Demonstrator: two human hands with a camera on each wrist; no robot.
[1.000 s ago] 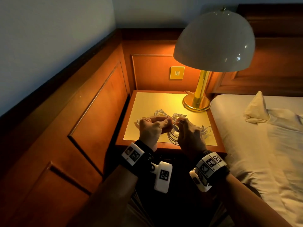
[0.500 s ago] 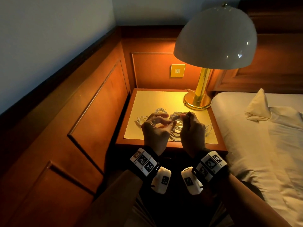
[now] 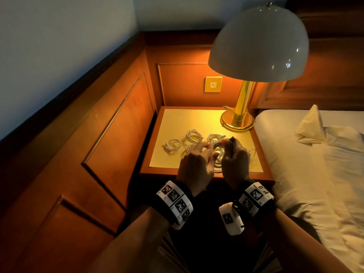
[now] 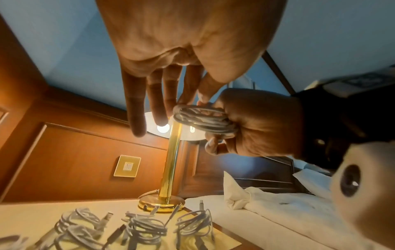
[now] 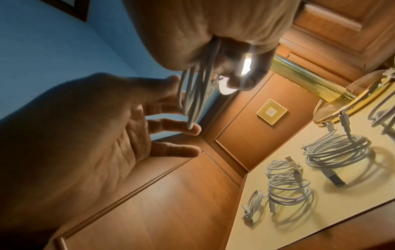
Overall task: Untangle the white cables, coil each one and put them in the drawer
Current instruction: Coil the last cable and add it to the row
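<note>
My right hand (image 3: 228, 141) grips a small coil of white cable (image 4: 203, 121) above the nightstand (image 3: 187, 119); the loops (image 5: 198, 88) run through its curled fingers (image 5: 235, 71). Beside it, my left hand (image 3: 206, 146) is spread with straight fingers (image 4: 158, 101), whose tips touch the coil's edge (image 5: 188, 125). Several wound white cables lie on the nightstand top: one at the left (image 3: 173, 145), one behind it (image 3: 194, 134), one near the lamp (image 3: 214, 137). More loops lie under my hands. No drawer is in view.
A brass lamp (image 3: 237, 121) with a white dome shade (image 3: 258, 42) stands at the back right of the nightstand. Wood panelling (image 3: 118, 125) closes the left and rear sides. A bed with pale sheets (image 3: 315, 164) adjoins on the right.
My hands have risen and shifted slightly right. The left hand's curled fingers have straightened beside the coil. The right hand keeps hold of the wound cable.
</note>
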